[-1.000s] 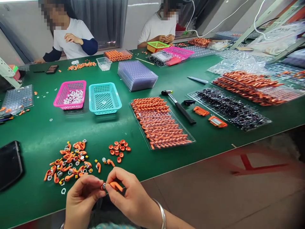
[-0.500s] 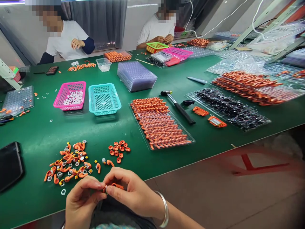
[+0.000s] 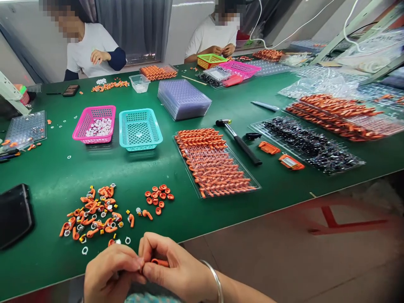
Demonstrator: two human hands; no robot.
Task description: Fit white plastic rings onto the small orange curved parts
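Note:
At the table's near edge my left hand (image 3: 110, 269) and my right hand (image 3: 173, 263) meet fingertip to fingertip around one orange earbud shell (image 3: 160, 262). Its stem shows inside the curled fingers of my right hand; the end pinched between both hands is mostly covered. My left thumb and fingers press together at that end. Beyond my hands lies a loose pile of orange earbud shells (image 3: 91, 206) with metal rings and yellow bits. Several round orange caps (image 3: 158, 195) sit right of the pile. A white ring (image 3: 128, 240) lies just past my left fingers.
A pink basket (image 3: 75, 135) holds white pieces beside a turquoise basket (image 3: 140, 145). Right of them are a tray of orange parts (image 3: 217, 168), a hammer (image 3: 241, 145) and black parts (image 3: 315, 143). A phone (image 3: 14, 216) lies left. Two people sit across the green table (image 3: 126, 172).
Both hands have dropped slightly and closed tighter around the earbud shell, hiding more of its end. A white ring and an orange piece now show beyond my left hand. The view has shifted slightly.

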